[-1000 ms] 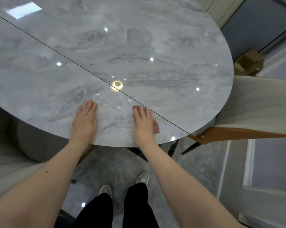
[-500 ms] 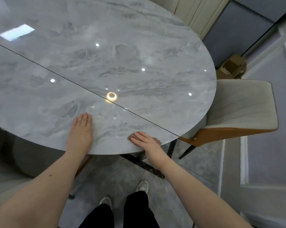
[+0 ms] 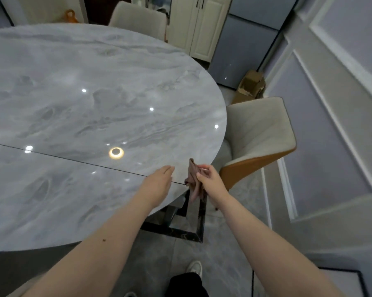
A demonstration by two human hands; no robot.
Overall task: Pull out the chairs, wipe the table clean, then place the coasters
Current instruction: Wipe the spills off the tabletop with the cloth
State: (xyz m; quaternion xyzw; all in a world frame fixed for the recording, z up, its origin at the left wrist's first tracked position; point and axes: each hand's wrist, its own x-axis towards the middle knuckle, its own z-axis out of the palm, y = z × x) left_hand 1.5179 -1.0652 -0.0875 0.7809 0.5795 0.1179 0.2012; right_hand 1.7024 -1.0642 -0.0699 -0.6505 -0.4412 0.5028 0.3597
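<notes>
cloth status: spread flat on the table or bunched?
Bunched. The cloth hangs crumpled from the right hand, which pinches it at the table edge; it is not laid flat. The left hand is open beside it.

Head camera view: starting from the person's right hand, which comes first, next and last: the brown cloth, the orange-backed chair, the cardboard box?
From the right hand:
1. Brown cloth, pinched in its fingers at the table edge.
2. Orange-backed chair, just beyond, to the right.
3. Cardboard box, on the floor behind that chair.

One view is given, from the head, aimed forward and down. The table (image 3: 73, 103) edge and both forearms are seen close; chairs and floor lie beyond.
</notes>
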